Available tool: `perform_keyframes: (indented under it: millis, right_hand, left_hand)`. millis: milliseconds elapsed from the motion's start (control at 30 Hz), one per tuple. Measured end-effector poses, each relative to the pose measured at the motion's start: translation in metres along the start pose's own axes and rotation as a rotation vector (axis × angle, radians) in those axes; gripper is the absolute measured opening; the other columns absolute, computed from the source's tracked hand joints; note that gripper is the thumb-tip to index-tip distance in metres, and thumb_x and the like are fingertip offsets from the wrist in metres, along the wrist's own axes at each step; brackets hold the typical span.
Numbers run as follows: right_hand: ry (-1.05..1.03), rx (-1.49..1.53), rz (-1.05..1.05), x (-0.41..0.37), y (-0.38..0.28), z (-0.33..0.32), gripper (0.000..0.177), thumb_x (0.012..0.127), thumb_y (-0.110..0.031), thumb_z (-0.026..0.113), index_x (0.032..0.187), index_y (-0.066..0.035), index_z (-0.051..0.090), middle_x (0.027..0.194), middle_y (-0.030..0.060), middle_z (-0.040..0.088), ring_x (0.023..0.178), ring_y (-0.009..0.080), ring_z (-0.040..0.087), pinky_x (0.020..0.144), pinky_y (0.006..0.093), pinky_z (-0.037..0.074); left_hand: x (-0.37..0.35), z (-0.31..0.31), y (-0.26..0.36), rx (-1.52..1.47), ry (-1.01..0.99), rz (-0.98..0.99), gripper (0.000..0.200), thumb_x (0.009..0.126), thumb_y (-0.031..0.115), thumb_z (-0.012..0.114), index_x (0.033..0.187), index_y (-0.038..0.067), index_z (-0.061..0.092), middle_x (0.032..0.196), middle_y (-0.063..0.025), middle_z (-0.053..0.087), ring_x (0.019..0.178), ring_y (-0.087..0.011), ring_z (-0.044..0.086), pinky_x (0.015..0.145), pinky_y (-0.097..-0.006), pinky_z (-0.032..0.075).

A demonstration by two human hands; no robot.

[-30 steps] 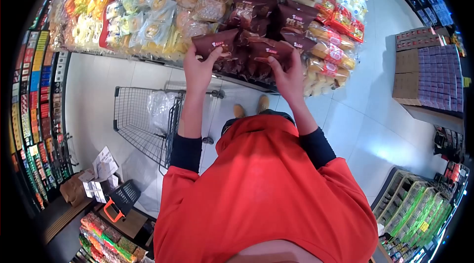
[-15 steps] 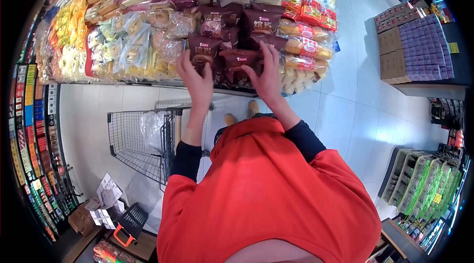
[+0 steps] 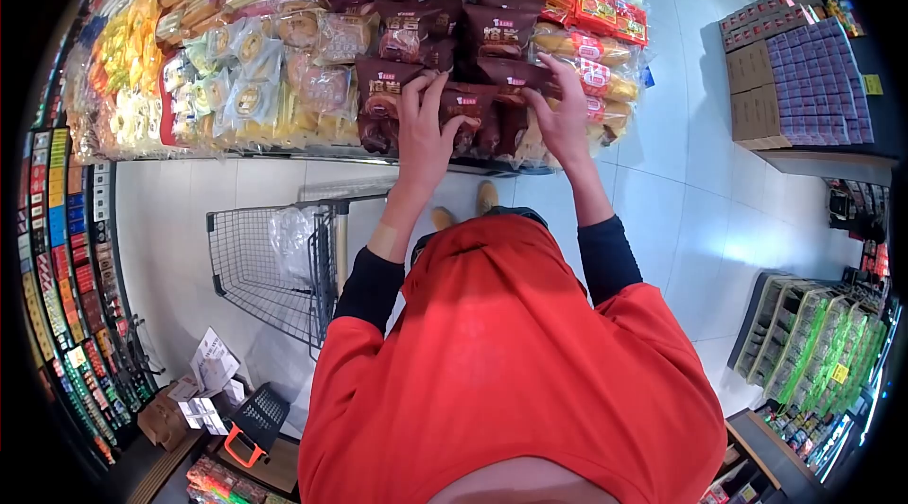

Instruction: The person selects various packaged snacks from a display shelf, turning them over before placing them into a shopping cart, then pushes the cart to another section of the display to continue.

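Note:
Brown snack packets with white and pink lettering fill the front middle of a heaped display of packaged baked goods. My left hand point(image 3: 426, 130) is closed on the left end of a front brown snack packet point(image 3: 469, 107), thumb and fingers bent around its edge. At the right end of another brown snack packet point(image 3: 511, 74), just behind it, my right hand point(image 3: 565, 116) has its thumb and fingers bent around the wrapper. An upright brown packet point(image 3: 383, 83) stands to the left of my left hand. The packets partly hide my fingertips.
Yellow bread packs point(image 3: 605, 78) lie right of my right hand, and clear-wrapped pastries point(image 3: 251, 97) lie left. A wire shopping cart point(image 3: 270, 253) stands below the display, left of my feet. Stacked cartons point(image 3: 813, 88) are across the aisle. A black basket point(image 3: 258, 419) is lower left.
Both hands have moved right along the brown packets. My left hand has left the left packet for the front middle one; my right hand has shifted to a packet farther right.

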State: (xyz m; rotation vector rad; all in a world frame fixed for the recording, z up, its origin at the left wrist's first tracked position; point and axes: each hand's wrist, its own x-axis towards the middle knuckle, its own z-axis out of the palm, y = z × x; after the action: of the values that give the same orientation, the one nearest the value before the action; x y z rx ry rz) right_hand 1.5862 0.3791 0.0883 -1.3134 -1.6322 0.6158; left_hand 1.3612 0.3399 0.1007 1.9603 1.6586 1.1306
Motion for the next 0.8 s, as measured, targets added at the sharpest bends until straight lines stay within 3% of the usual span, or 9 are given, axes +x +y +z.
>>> perform_keyframes:
  millis: [167,233,367,500,533,600,700,767,800]
  right_hand:
    - [0.096,0.224,0.142,-0.012,-0.006,-0.009,0.045,0.088,-0.002,0.073,0.131,-0.007,0.060,0.126,0.0086,0.060,0.112,0.0216,0.062,0.092,0.0332,0.054]
    - [0.126,0.329,0.172,-0.016,-0.001,-0.012,0.042,0.090,-0.001,0.071,0.130,-0.007,0.060,0.126,0.0055,0.060,0.110,0.0178,0.062,0.090,0.0317,0.054]
    - [0.181,0.445,0.199,-0.015,0.006,-0.022,0.042,0.092,0.002,0.069,0.132,-0.007,0.057,0.124,0.0057,0.060,0.107,0.0152,0.062,0.088,0.0288,0.054]
    - [0.131,0.470,0.223,-0.013,-0.002,-0.030,0.042,0.093,0.002,0.069,0.132,-0.006,0.057,0.116,0.0064,0.064,0.103,0.0145,0.064,0.088,0.0277,0.055]
    - [0.102,0.533,0.224,-0.013,-0.001,-0.028,0.041,0.093,0.003,0.069,0.131,-0.006,0.058,0.119,0.0058,0.063,0.107,0.0150,0.064,0.089,0.0278,0.055]
    - [0.068,0.510,0.231,-0.015,0.002,-0.021,0.040,0.092,0.003,0.069,0.130,-0.006,0.059,0.121,0.0052,0.063,0.108,0.0151,0.063,0.089,0.0277,0.055]
    - [-0.016,0.418,0.239,-0.014,0.000,-0.010,0.040,0.091,0.001,0.069,0.130,-0.007,0.061,0.125,0.0056,0.061,0.112,0.0179,0.062,0.090,0.0296,0.055]
    - [-0.063,0.095,0.049,-0.012,0.002,-0.002,0.043,0.091,-0.002,0.069,0.132,-0.007,0.060,0.125,0.0080,0.061,0.113,0.0208,0.062,0.091,0.0322,0.056]
    - [-0.065,0.128,0.117,-0.011,-0.001,0.000,0.045,0.091,-0.005,0.070,0.134,-0.006,0.059,0.125,0.0104,0.061,0.116,0.0226,0.062,0.091,0.0341,0.056]
  left_hand:
    - [-0.004,-0.008,-0.003,0.064,-0.065,-0.029,0.049,0.075,0.002,0.081,0.121,0.005,0.064,0.130,-0.0133,0.051,0.125,-0.0335,0.051,0.106,-0.0408,0.042]
    - [-0.007,-0.010,-0.004,-0.130,-0.030,0.009,0.045,0.074,0.002,0.082,0.116,0.004,0.065,0.131,-0.0124,0.051,0.122,-0.0325,0.054,0.102,-0.0396,0.046]
    - [-0.017,-0.022,-0.001,-0.151,0.030,0.056,0.048,0.075,-0.001,0.082,0.119,0.003,0.065,0.132,-0.0118,0.052,0.120,-0.0294,0.056,0.100,-0.0384,0.048]
    - [-0.034,-0.035,-0.008,-0.425,0.211,-0.069,0.054,0.077,-0.007,0.080,0.127,0.002,0.062,0.127,-0.0122,0.061,0.117,-0.0249,0.061,0.100,-0.0369,0.050]
    - [-0.040,-0.039,-0.009,-0.580,0.269,-0.213,0.054,0.079,-0.009,0.078,0.129,0.001,0.060,0.126,-0.0130,0.062,0.115,-0.0232,0.062,0.100,-0.0356,0.051]
    - [-0.047,-0.045,-0.016,-0.663,0.343,-0.367,0.056,0.083,-0.012,0.074,0.135,-0.001,0.054,0.126,-0.0154,0.065,0.110,-0.0209,0.066,0.101,-0.0332,0.052]
    - [-0.055,-0.044,-0.020,-0.688,0.296,-0.380,0.056,0.082,-0.012,0.075,0.134,-0.001,0.055,0.128,-0.0126,0.061,0.113,-0.0208,0.064,0.101,-0.0331,0.052]
    - [-0.058,-0.040,-0.025,-0.624,0.269,-0.325,0.056,0.082,-0.012,0.075,0.133,-0.001,0.056,0.129,-0.0112,0.058,0.115,-0.0205,0.062,0.101,-0.0325,0.052]
    - [-0.058,-0.037,-0.026,-0.561,0.237,-0.270,0.055,0.081,-0.012,0.076,0.132,-0.001,0.057,0.130,-0.0098,0.056,0.116,-0.0203,0.061,0.101,-0.0320,0.052]
